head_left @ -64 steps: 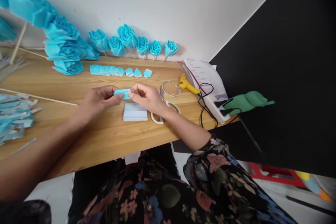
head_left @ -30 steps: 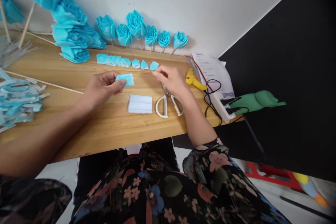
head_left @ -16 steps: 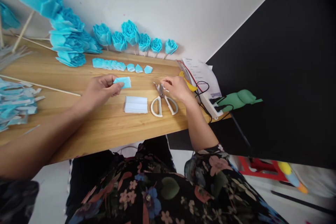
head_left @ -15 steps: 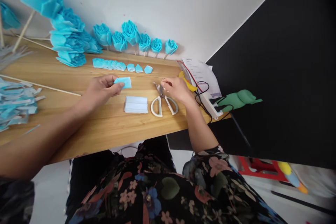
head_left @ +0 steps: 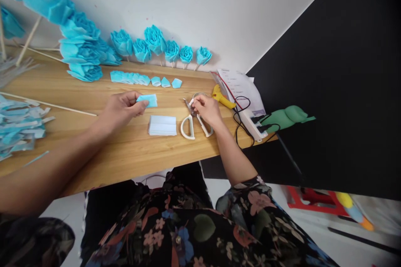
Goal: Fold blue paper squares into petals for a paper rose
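My left hand pinches a small rectangular piece of thin blue material between thumb and fingers, just above the table. My right hand is closed at the fingertips over the blades of the white-handled scissors. A small whitish bit shows at those fingertips, too small to name. The scissors lie spread on the table, partly covered by that hand. Between the hands, nearer the table edge, sits a pale pleated stack of sheets. A row of folded blue pieces runs behind my left hand.
Blue paper-like flowers on sticks line the wall. Blue and white strips and a thin stick lie at left. On the right are a yellow glue gun, a black cable, a power strip and printed sheets.
My right hand has shifted slightly left and down, covering more of the scissors. The yellow glue gun shows more fully. My left hand keeps its hold on the blue piece.
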Motion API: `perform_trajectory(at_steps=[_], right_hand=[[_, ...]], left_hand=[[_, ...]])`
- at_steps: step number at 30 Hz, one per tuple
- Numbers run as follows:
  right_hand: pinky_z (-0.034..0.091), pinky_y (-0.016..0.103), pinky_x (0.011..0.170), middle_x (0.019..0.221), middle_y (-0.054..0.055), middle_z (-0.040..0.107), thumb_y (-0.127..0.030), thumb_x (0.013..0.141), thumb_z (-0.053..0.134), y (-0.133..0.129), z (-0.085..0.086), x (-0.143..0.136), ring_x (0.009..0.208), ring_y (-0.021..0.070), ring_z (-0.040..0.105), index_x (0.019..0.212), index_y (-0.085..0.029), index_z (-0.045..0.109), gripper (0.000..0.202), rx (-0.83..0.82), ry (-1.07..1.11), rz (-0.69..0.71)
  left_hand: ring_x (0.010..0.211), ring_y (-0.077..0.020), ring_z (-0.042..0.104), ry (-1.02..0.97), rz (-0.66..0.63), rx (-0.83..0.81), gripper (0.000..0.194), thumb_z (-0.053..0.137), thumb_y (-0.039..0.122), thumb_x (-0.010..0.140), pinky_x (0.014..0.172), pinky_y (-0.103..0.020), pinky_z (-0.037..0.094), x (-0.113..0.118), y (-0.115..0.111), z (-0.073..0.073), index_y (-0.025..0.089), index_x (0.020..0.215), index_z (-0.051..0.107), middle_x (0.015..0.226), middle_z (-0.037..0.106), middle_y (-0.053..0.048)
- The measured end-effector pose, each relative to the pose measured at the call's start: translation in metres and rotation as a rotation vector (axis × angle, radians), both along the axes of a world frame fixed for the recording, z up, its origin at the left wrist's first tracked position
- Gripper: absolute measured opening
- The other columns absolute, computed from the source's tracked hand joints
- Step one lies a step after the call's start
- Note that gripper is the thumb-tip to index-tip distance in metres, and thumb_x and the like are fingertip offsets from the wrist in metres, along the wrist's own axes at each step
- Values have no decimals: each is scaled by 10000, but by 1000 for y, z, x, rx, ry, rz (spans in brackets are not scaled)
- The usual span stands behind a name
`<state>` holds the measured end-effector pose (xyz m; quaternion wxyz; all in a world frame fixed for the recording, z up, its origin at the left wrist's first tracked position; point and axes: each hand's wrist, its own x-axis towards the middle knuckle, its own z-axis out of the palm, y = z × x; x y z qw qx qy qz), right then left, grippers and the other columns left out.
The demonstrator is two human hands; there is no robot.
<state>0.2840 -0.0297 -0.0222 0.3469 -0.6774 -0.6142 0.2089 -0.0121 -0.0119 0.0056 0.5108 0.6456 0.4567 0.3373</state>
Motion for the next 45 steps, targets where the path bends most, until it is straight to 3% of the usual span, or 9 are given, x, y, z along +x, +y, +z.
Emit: perform_trajectory(at_steps=[8, 11, 18, 21, 24, 28, 37, 45], right_hand=[[492, 202, 549, 770, 0, 731, -214, 930, 491, 1, -3, 0, 586, 98, 653, 875, -189, 610, 133, -7, 63, -47], [488, 199, 559, 779, -6, 729, -222, 946, 486, -4, 4, -4, 607, 96, 652, 885, -193, 608, 139, 31, 58, -12], [494, 262, 683, 837, -6, 717, -276, 993, 530, -20, 56, -38, 705, 112, 630, 966, -232, 699, 177, 530, -213, 311], [490, 278, 687, 779, -7, 681, -229, 993, 528, -12, 66, -56, 689, 117, 601, 990, -229, 695, 167, 750, -294, 399], [497, 286, 701, 800, -3, 678, -165, 977, 527, -3, 61, -70, 746, 127, 619, 1036, -226, 673, 168, 922, -320, 473], [504, 295, 711, 860, 12, 691, -119, 950, 554, 1, 45, -79, 794, 137, 627, 1098, -219, 641, 199, 1019, -335, 547], [478, 338, 703, 858, 18, 689, -153, 968, 541, -3, 30, -72, 805, 158, 632, 1091, -250, 659, 196, 883, -419, 525], [478, 314, 668, 829, 12, 690, -168, 971, 551, -5, 32, -77, 758, 147, 623, 1073, -247, 663, 171, 946, -461, 538]], left_hand=[[615, -85, 430, -20, -6, -1, 215, 638, 287, 873, 622, -247, 321, 0, -1, 0, 171, 712, 555, 635, 534, 47], [619, -90, 441, -25, 0, 2, 222, 648, 312, 861, 623, -245, 330, 0, -1, 0, 175, 710, 560, 638, 540, 42], [565, -110, 447, 11, -54, 6, 282, 690, 436, 775, 561, -252, 331, 1, 0, 1, 197, 676, 579, 613, 553, 25], [563, -106, 453, 4, -99, -10, 287, 688, 461, 776, 561, -246, 340, 2, -1, 3, 197, 713, 593, 620, 549, 31], [555, -100, 443, -13, -139, -24, 301, 688, 468, 768, 553, -240, 341, 2, -2, 7, 195, 703, 578, 601, 528, 38], [537, -99, 440, -34, -167, -54, 274, 665, 442, 778, 529, -234, 335, 3, -2, 13, 193, 704, 576, 572, 514, 41], [492, -92, 460, -86, -162, -144, 239, 665, 381, 785, 487, -219, 343, 3, -1, 7, 200, 669, 561, 542, 542, 35], [477, -92, 443, -66, -165, -178, 243, 664, 366, 789, 493, -229, 365, 5, -4, 13, 199, 654, 550, 525, 529, 38]])
